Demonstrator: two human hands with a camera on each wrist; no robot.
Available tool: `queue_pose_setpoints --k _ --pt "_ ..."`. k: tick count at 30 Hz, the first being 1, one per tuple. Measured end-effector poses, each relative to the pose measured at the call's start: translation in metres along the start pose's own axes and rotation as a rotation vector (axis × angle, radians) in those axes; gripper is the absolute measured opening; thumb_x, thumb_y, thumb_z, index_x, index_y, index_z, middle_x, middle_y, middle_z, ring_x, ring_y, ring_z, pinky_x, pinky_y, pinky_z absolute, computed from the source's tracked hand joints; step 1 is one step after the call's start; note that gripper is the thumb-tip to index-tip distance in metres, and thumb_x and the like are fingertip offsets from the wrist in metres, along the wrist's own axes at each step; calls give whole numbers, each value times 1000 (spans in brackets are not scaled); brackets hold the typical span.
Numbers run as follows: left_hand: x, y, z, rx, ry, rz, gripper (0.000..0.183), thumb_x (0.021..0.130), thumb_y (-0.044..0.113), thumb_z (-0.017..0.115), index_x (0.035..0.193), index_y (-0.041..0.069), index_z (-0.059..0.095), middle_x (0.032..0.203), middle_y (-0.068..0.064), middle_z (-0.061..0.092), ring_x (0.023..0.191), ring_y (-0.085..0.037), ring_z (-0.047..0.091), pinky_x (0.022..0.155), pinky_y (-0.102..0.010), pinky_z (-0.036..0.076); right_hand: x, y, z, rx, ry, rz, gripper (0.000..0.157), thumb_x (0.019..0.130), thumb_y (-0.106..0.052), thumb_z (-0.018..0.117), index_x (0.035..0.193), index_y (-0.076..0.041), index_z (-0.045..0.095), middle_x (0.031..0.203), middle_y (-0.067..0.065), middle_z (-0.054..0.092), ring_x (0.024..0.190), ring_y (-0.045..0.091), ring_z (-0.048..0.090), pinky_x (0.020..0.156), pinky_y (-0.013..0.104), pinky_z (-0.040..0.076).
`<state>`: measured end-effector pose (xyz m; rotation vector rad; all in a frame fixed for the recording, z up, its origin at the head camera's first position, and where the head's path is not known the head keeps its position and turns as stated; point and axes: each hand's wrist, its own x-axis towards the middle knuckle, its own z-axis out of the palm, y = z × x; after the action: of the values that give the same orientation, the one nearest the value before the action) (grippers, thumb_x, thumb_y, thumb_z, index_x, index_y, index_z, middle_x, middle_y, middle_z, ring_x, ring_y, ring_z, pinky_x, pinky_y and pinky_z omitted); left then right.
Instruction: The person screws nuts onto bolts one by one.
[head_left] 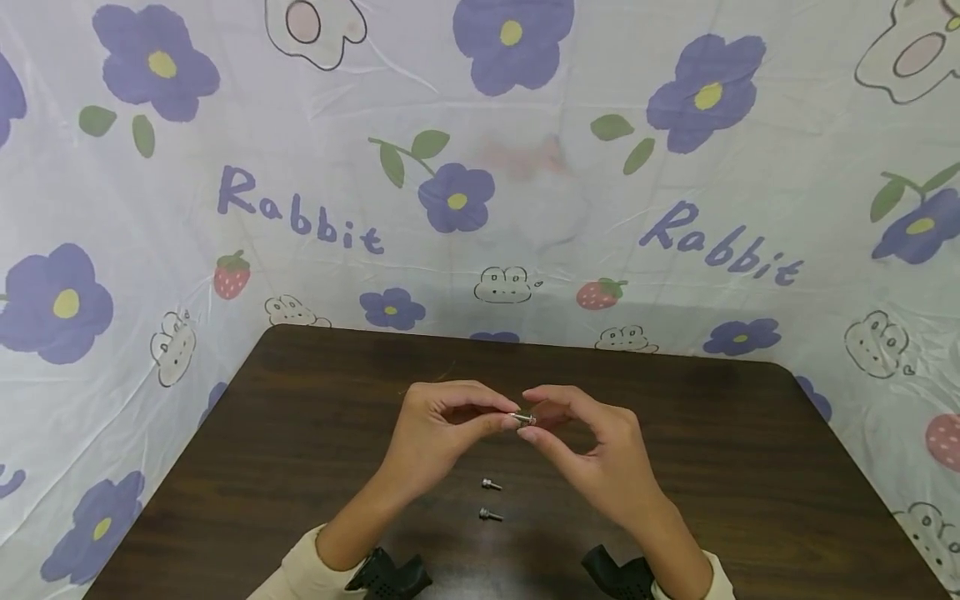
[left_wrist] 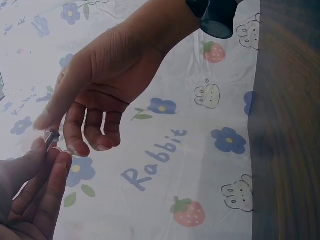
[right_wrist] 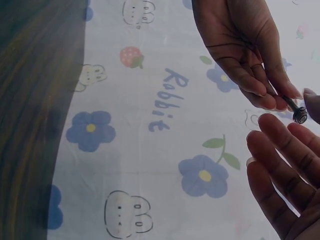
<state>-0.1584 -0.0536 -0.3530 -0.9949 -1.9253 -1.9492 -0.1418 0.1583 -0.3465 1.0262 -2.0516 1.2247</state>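
Observation:
A small metal socket head screw [head_left: 522, 417] is held up over the table, its shank between the thumb and fingertips of my left hand [head_left: 442, 425]. Its round head [right_wrist: 300, 116] points toward my right hand [head_left: 600, 433]. The right thumb and index finger are parted on either side of that head, with the thumb tip very close to it in the right wrist view. From the left wrist view, the screw [left_wrist: 51, 137] stands out between the two hands. Two similar screws, an upper one [head_left: 491, 484] and a lower one [head_left: 491, 515], lie on the table below the hands.
The dark wooden table [head_left: 300, 467] extends under both arms. A white cloth [head_left: 315, 275] printed with flowers, rabbits and strawberries hangs behind it and along the sides. Black wrist devices, left [head_left: 393, 575] and right [head_left: 618, 573], sit at the cream sleeves.

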Motion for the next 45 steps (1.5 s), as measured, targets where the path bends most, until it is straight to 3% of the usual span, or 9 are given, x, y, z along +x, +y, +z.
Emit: queue_pose_setpoints --k 5,10,15,22,29,34,37,40,45 --pt "-1 -3 3 -28 -12 3 8 88 2 77 96 3 79 92 -7 77 80 -21 73 66 -38 62 -1 3 2 28 7 -56 34 83 -3 83 115 -5 72 97 4 76 79 12 72 70 25 60" --pt "-3 -3 2 -28 2 5 8 88 2 78 96 3 79 91 -7 77 80 -21 73 67 -38 62 -3 4 3 50 13 -72 38 78 6 84 113 -6 73 96 6 76 80 14 73 69 26 60" --pt "-5 -4 0 -17 2 -12 8 88 3 78 96 3 79 91 -7 77 79 -21 74 66 -39 62 -3 5 4 53 8 -103 29 81 5 82 107 -7 75 94 5 76 79 15 73 71 24 59" --pt "-8 -4 -1 -32 -14 -41 7 88 3 78 95 2 79 90 -8 77 77 -22 73 64 -39 62 -5 5 6 35 -18 -57 19 86 4 77 98 -10 76 90 2 76 80 13 73 72 23 59" --pt "-8 -4 -1 -41 -16 -42 7 88 3 78 94 2 79 89 -8 77 75 -22 73 64 -38 62 -8 7 8 17 -29 6 24 90 8 69 85 -14 75 76 -4 71 72 11 69 70 21 56" --pt "-10 -5 -4 -22 1 -41 8 88 4 79 96 5 79 89 -7 76 76 -21 73 64 -39 62 -8 7 8 16 -16 12 14 90 3 73 97 -10 75 83 -1 74 74 11 71 70 22 57" --pt "-12 -6 -5 -10 14 -44 9 88 5 79 96 5 80 89 -6 76 76 -20 73 64 -36 62 -9 7 8 23 -7 -20 24 86 -2 80 108 -7 73 90 2 76 77 11 72 70 23 59" --pt "-14 -6 -6 -12 17 -54 9 87 5 79 96 5 80 89 -6 77 76 -20 73 64 -37 62 -11 7 10 32 5 -74 28 84 -3 82 110 -6 72 94 4 76 79 12 73 71 23 59" --pt "-18 -5 -5 -22 14 -70 9 87 5 79 97 5 80 90 -7 77 76 -20 73 64 -41 62 -13 10 13 44 31 -125 20 87 -6 80 107 -6 74 95 6 76 79 15 73 74 23 59"
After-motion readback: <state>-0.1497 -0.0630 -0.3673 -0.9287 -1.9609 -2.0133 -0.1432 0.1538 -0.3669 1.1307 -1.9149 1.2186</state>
